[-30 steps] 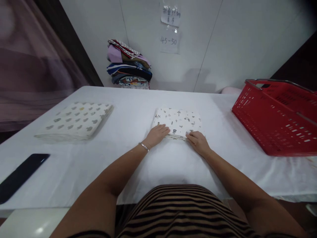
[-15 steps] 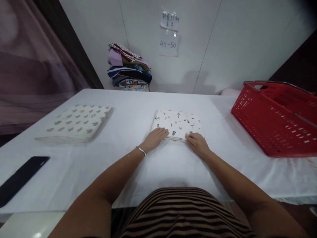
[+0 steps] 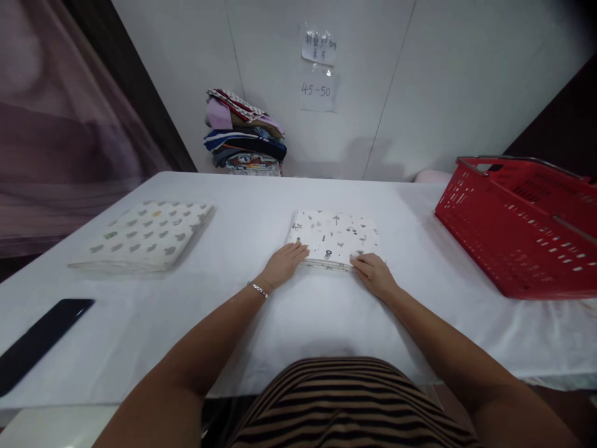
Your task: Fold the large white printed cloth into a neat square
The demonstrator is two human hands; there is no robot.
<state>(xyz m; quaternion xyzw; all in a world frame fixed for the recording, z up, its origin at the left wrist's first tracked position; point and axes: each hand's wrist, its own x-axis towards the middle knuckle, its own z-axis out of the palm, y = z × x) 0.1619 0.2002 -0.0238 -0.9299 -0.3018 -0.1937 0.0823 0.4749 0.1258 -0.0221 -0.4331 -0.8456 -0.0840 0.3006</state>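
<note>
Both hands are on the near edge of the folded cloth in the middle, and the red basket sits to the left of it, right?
Not quite. The head view shows the red basket to the right of the folded cloth, not the left. The left hand and right hand do rest on its near edge.

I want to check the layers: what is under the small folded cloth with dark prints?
Under the folded cloth only the white table cover shows. The left hand and right hand cover its near corners, hiding what lies there.
</note>
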